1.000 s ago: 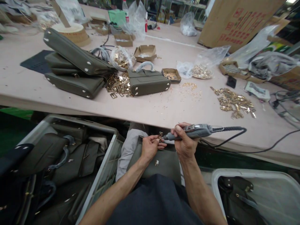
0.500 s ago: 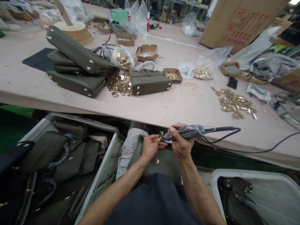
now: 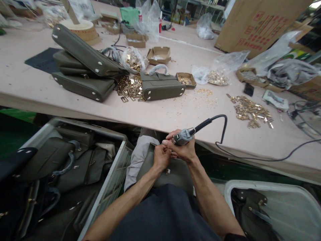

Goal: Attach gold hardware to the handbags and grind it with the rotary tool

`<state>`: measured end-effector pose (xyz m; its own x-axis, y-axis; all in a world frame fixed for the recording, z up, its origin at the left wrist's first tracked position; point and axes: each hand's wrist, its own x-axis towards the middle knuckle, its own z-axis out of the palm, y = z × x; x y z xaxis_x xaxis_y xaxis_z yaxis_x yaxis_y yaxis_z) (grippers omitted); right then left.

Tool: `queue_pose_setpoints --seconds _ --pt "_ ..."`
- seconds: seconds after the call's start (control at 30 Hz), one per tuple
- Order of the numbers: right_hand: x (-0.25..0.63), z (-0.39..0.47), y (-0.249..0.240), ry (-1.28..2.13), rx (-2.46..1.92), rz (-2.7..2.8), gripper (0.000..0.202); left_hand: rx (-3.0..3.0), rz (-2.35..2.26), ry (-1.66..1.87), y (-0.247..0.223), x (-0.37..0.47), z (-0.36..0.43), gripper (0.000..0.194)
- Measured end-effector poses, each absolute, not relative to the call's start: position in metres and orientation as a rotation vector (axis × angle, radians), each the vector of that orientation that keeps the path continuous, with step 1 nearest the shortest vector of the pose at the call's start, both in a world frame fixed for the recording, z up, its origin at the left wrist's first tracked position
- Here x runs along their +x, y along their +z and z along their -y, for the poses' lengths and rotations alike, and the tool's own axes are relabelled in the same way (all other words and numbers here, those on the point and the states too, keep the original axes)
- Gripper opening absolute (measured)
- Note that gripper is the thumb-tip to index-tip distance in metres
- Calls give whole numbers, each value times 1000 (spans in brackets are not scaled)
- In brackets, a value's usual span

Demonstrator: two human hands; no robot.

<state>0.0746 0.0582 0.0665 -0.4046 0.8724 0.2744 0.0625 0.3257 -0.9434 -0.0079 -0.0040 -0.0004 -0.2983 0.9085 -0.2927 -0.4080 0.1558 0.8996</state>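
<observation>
Pale tabletop: olive bags, loose gold fittings, small open cartons; large cardboard box at the far right. Below its edge: my right hand, wrapped around a grey corded tool; my left hand, fingers bunched, contents hidden; olive bag on the lap.

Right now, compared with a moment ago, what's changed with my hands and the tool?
Your right hand moved left, against your left hand, still gripping the gray tool. The tool's cord end swung left and away from you. The gold piece is now hidden. The bags and metal parts on the table stayed put.
</observation>
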Motion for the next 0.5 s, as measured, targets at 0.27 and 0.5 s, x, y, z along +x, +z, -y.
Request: queue_pose_setpoints --seconds 0.27,0.5 --pt "72 -56 70 1211 -829 1764 20 520 -1244 1450 -3 -5 7 6" --pt "76 -54 71 1245 -813 1856 21 498 -1214 1401 -3 -4 14 6"
